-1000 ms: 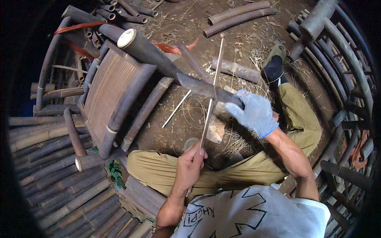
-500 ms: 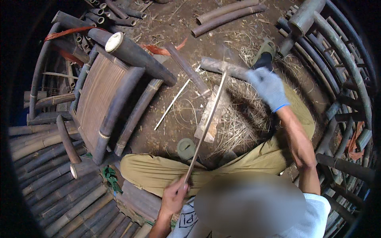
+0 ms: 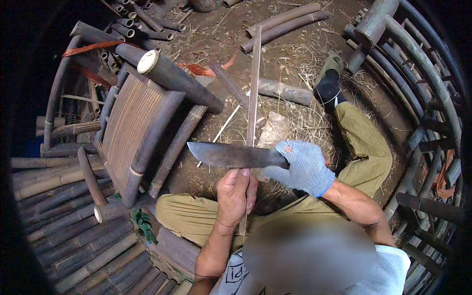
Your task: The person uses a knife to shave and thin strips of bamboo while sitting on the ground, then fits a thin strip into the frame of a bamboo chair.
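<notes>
My bare left hand [image 3: 237, 192] is closed round a long, thin bamboo strip [image 3: 254, 93], which points away from me with its short end below the fist. My right hand [image 3: 304, 166], in a grey glove with a blue cuff, grips a broad-bladed knife [image 3: 226, 155]. The dark blade lies crosswise over the strip, just beyond my left thumb, its pointed tip to the left. Most of the knife's handle is hidden inside the glove. Beyond the blade, a pale wooden block [image 3: 274, 129] rests on the ground.
A bamboo chair [image 3: 132, 113] stands at the left, above a floor of bamboo poles [image 3: 83, 231]. A bamboo frame [image 3: 432, 78] curves along the right. Thin shavings [image 3: 312, 129], a short log [image 3: 285, 91] and split bamboo pieces [image 3: 290, 24] lie on the dirt.
My right hand has come back toward me and now shows the knife over the strip. The left hand has moved up and right, and the strip now points more straight ahead.
</notes>
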A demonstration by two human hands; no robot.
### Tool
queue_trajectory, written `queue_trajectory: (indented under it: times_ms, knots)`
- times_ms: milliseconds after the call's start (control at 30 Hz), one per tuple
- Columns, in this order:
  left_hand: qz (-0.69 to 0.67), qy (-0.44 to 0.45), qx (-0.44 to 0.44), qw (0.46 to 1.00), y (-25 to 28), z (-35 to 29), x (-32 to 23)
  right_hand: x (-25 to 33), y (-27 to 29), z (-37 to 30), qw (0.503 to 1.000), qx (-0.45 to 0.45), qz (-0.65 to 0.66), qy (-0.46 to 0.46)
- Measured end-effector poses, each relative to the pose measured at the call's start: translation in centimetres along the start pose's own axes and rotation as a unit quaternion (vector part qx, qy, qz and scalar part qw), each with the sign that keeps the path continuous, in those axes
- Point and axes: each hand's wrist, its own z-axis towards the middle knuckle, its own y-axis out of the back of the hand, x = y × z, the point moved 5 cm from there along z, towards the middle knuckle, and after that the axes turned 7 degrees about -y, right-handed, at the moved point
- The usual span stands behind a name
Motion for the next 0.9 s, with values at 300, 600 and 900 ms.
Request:
queue_trajectory:
  times_ms: [300, 600, 900]
  knots:
    - [0.064, 0.022, -0.006, 0.998, 0.5, -2.5, 0.3, -2.7, 0.6, 1.2, 0.997, -0.069, -0.028, -0.027]
    - [0.081, 0.093, 0.041, 0.992, 2.8, -7.2, 0.8, -8.3, 3.6, 3.0, 0.978, -0.15, -0.1, -0.101]
    - [-0.057, 0.107, -0.002, 0.993, 6.7, -10.5, 3.1, -11.9, 8.6, 4.6, 0.967, -0.189, -0.014, -0.172]
